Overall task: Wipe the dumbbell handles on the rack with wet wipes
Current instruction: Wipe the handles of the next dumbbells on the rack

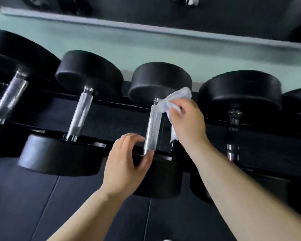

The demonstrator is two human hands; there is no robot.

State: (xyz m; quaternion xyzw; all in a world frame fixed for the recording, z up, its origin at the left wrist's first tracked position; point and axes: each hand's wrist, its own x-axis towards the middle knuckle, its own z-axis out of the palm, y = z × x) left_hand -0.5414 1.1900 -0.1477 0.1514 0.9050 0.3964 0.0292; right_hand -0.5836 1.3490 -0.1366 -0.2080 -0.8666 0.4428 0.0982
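Dark rubber floor [76, 206] fills the lower view, seams running thru it. Pale green wall [146, 49] sits behind, w/ a grey strip [146, 30] across the top. Black dumbbell rack [109, 117] runs L to R, slanting in frame. Five dumbbells [89, 70] lie on it side by side w/ black round heads and chrome handles pointing toward the camera; the far-R one is only partly in view.

The middle dumbbell [160, 79] is the one at the hands. Its rear head is up by the wall and its front head [162, 180] is low, partly behind the L hand [127, 164]. Its knurled handle [154, 126] sits btwn the two hands, bare metal showing along most of its length.

R hand [188, 120] is at the handle's upper R side, fingers curled round a bunched white wet wipe [177, 96]. The wipe touches the handle's top end near the rear head, & a tail hangs below the palm.

L hand is at the handle's near end, fingers loosely spread just L of it, holding nothing. Its thumb tip is by the handle's base; can't tell if it touches. Edges are motion-blurred.
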